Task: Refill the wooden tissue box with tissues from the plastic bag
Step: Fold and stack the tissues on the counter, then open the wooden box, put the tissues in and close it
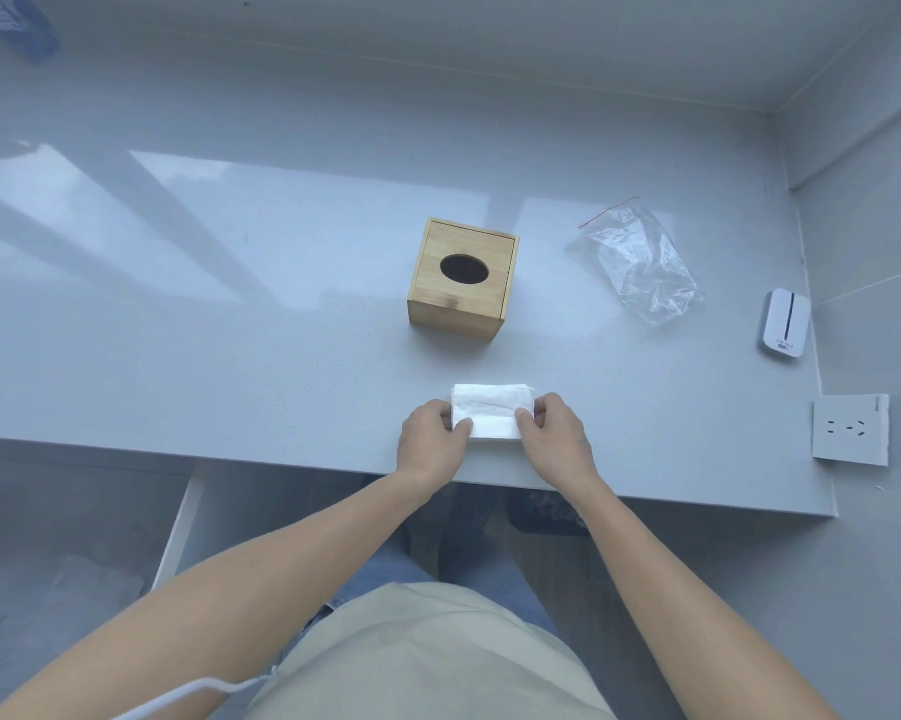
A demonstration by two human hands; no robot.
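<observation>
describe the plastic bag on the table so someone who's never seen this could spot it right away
Start at the grey table and find the wooden tissue box near its middle. Look to the right of the box, toward the wall: the plastic bag lies flat there, apart from the box. It is the only see-through, crinkled thing, with a thin red strip along its far edge, and it looks empty.

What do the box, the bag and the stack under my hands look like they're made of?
Box: light wood, possibly bamboo, with visible grain and a smooth matte finish. Bag: thin clear plastic, crinkled and glinting, with a red strip at its mouth. Stack: soft white tissue paper, matte and faintly creased.
</observation>
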